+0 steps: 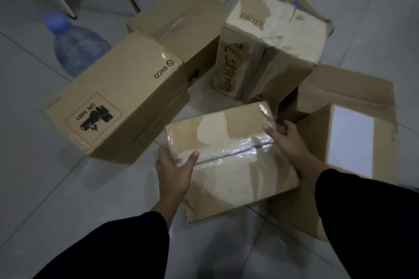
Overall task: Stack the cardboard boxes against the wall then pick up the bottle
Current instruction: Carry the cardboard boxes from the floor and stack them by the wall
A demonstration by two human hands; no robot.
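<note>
- Biggest thing down there is the tiled floor (34, 165), pale and dim, with cardboard scattered across it; no wall is in sight, so where the stack goes cannot be told from here.
- On the right lies an open box (362, 97), flaps splayed out, something white showing inside it, lying flat and partly under the action.
- Over to the left, the PICO box (118, 102) lies on its side, the UN 3481 battery label facing up, closed and apparently untouched.
- Behind it another plain box (181, 20), taped along the seam, touching the PICO box at the corner.
- Up top right, the tall torn box (272, 41) stands on end, handwriting down its side, its paper skin peeled away.
- And here is the one in play: the taped parcel box (229, 158), tilted and clear of the tiles, gripped on two opposite sides so it stays balanced.
- The water bottle (77, 45), blue cap, stands far left behind the PICO box, well apart from both hands; that job looks to come last.
- Left hand (174, 172) clamps the near-left edge, thumb spread over the top, fingers curled underneath out of sight.
- Right hand (288, 140) takes the far-right edge, thumb on top, fingers wrapped around the side.
- My read: early going, stacking barely begun.
</note>
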